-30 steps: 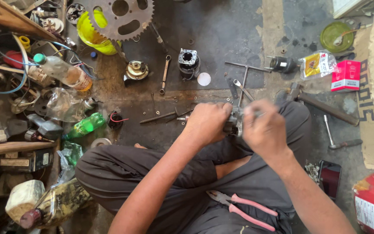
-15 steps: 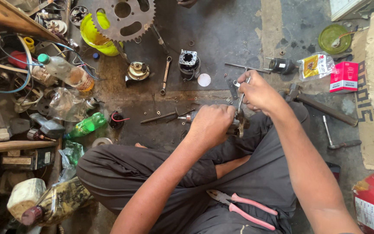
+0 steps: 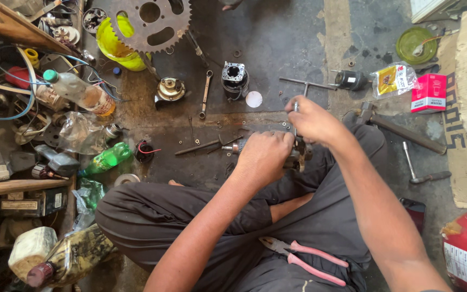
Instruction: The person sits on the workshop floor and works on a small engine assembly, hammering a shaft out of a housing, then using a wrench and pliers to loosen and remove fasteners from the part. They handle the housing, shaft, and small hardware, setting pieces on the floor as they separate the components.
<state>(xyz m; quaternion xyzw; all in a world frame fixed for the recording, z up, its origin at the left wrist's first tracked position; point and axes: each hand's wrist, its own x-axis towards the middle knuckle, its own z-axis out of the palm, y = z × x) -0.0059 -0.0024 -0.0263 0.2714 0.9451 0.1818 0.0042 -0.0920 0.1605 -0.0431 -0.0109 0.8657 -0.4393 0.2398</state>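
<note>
I log colours, far to near: rust-brown sprocket [image 3: 149,24] over a yellow tub [image 3: 115,47]; green round lid [image 3: 416,45] far right; red carton [image 3: 428,92] beside a yellow-and-red packet [image 3: 394,80]; green bottle [image 3: 105,158] left; dark grey trousers [image 3: 320,216]; pink-handled pliers [image 3: 306,259] near.

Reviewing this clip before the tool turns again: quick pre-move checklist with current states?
1. Left hand clamps the small metal part over the lap: ok.
2. Right hand grips the thin tool shaft, upright above the part: ok.
3. Tool tip seated in the part: cannot tell, the fingers hide it.
4. Loose washers and screws on the floor beside the work, easy to lose: not ok.
5. Pink-handled pliers rest on the lap within reach: ok.
6. Spanner and T-handle wrench lie on the floor ahead, apart from both hands: ok.
</note>
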